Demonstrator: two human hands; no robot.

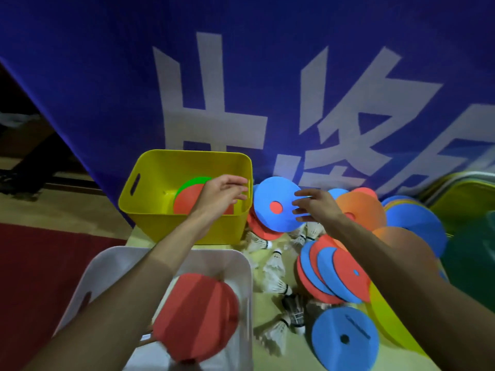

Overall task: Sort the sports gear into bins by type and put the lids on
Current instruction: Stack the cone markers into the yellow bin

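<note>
Now your left hand [222,191] hangs loose, empty, over the yellow bin [150,212]; your right hand [318,207] spreads fingers against the blue disc [270,194].

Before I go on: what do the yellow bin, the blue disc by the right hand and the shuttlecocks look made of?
Yellow bin: moulded plastic, smooth, faintly glossy; cut-out handle slot, rounded rim.
Blue disc: probably foam or soft rubber, matte; thin, flat colour, no glare.
Shuttlecocks: seemingly white feathers on dark-banded bases; too blurred for certainty.
</note>
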